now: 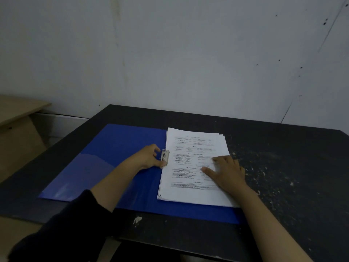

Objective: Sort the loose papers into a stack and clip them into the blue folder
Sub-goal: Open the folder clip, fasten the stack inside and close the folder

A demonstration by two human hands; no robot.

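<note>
Black table (283, 167): left hand (151, 157) pinches clip (164, 157), right hand (226, 171) flat on papers (188, 191).

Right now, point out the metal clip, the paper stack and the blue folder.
metal clip (165, 158), head view, middle of its lever.
paper stack (190, 191), head view, lower top sheet.
blue folder (113, 154), head view, bare left flap.

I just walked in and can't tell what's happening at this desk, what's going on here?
A person is filing papers. A blue folder lies open on a dark table, with a stack of printed papers on its right half. The left hand pinches the metal clip at the stack's left edge, while the right hand rests flat on the top sheet, holding it down. Whether the clip is closed yet is unclear.
</note>
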